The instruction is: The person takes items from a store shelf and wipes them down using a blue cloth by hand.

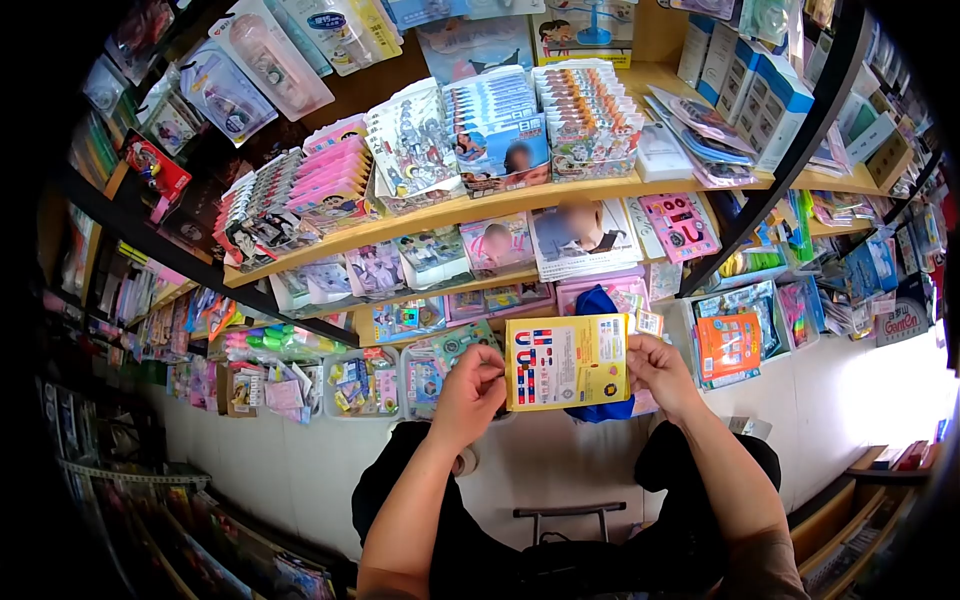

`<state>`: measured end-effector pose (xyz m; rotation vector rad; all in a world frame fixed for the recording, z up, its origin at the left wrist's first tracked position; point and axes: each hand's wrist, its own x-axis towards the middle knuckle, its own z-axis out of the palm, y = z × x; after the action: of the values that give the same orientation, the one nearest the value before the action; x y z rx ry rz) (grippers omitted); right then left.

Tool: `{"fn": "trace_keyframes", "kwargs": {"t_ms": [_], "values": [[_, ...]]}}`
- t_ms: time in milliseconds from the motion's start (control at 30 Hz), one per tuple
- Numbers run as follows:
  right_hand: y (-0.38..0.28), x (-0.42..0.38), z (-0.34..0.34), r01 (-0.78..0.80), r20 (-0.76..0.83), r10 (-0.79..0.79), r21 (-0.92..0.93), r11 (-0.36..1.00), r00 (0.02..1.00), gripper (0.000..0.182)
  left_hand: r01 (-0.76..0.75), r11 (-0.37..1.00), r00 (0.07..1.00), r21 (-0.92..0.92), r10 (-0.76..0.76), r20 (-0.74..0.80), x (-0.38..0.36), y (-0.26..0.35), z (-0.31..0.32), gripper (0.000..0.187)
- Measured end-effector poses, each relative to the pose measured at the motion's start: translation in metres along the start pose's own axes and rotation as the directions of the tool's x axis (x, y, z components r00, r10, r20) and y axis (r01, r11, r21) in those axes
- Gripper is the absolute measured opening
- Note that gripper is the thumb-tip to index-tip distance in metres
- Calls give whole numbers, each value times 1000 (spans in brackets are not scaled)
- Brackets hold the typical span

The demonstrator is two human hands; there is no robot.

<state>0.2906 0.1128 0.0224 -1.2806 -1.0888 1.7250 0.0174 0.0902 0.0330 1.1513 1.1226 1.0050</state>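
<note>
A flat yellow package (567,364) printed with red and blue magnets and small text is held up in front of me, its printed side facing me. The thumb and fingers of my left hand (472,393) are closed on its left edge. At the opposite edge, my right hand (660,374) pinches it near the upper right corner. Behind the package, a dark blue bag-like thing (603,411) is partly hidden. Colourful flat packs lie around it below the lower shelf.
A wooden shelf (480,203) holds rows of packets (497,130). Clear bins (361,388) of small goods stand on the floor to the left, and another bin with an orange pack (729,348) stands right. A small stool frame (570,510) is between my legs.
</note>
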Motion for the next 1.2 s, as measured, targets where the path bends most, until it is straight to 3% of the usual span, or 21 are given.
{"fn": "trace_keyframes", "kwargs": {"t_ms": [167, 467, 600, 700, 800, 1000, 1200], "values": [[-2, 0, -1, -26, -41, 28, 42, 999, 999, 18, -2, 993, 1000, -120, 4, 23, 1, 3, 5, 18], [-8, 2, -4, -38, -77, 39, 23, 999, 996, 17, 128, 942, 990, -309, -140, -16, 0, 1, 17, 12], [-5, 4, -1, 47, -53, -51, -72, 996, 997, 15, 22, 989, 993, -147, -39, -114, 3, -4, 19, 12], [-5, 3, 1, 75, -30, -78, -93, 993, 997, 14, 119, 970, 981, -213, -147, -124, 2, 13, 16, 15], [-3, 6, 0, 70, -7, -71, -88, 994, 997, 14, 87, 993, 992, -78, -94, -89, 5, 1, 12, 15], [-1, 6, -1, 16, -25, -19, -100, 995, 1000, 16, 116, 990, 989, -81, -123, -88, 4, 0, 16, 13], [-4, 6, 0, -19, -46, 14, -104, 994, 999, 18, 181, 906, 945, -383, -268, -186, 6, -23, 25, 11]]}}
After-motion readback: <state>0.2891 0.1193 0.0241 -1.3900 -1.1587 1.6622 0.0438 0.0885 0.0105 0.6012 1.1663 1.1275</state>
